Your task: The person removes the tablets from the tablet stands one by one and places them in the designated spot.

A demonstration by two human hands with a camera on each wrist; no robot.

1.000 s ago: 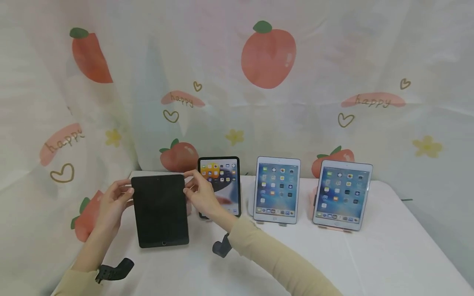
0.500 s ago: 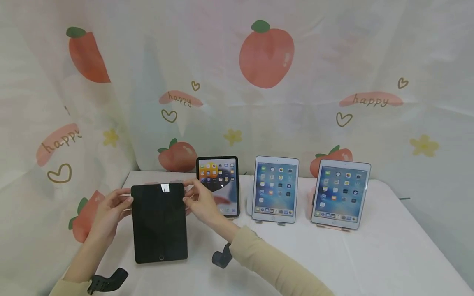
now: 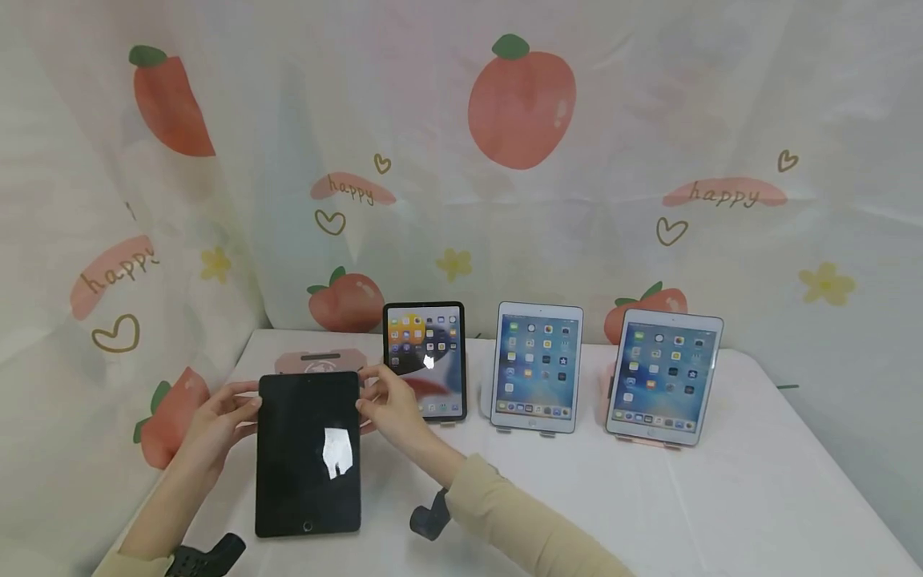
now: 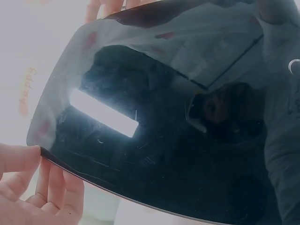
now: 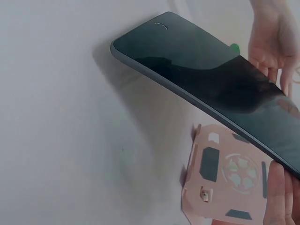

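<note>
A black tablet point(image 3: 303, 457) with a dark screen is held upright, its home button at the bottom. My left hand point(image 3: 216, 429) pinches its upper left edge, thumb in front and fingers behind. On the upper right edge my right hand point(image 3: 392, 413) pinches it in the same way. In the right wrist view, the tablet's lower end stands over the white cloth and casts a shadow. Behind the tablet is a pink tablet stand point(image 5: 225, 173) with cutouts; in the head view only its top part shows above the tablet.
Right of the held tablet, a black-framed tablet point(image 3: 425, 361) and two white-framed tablets, one middle point(image 3: 537, 369) and one right point(image 3: 663, 377), lean on stands with lit screens. A fruit-patterned cloth point(image 3: 620, 104) hangs behind the white-covered table point(image 3: 577, 505).
Both hands have brought the black tablet down and toward me, off the pink stand, whose top now shows behind it. The three lit tablets stay put.
</note>
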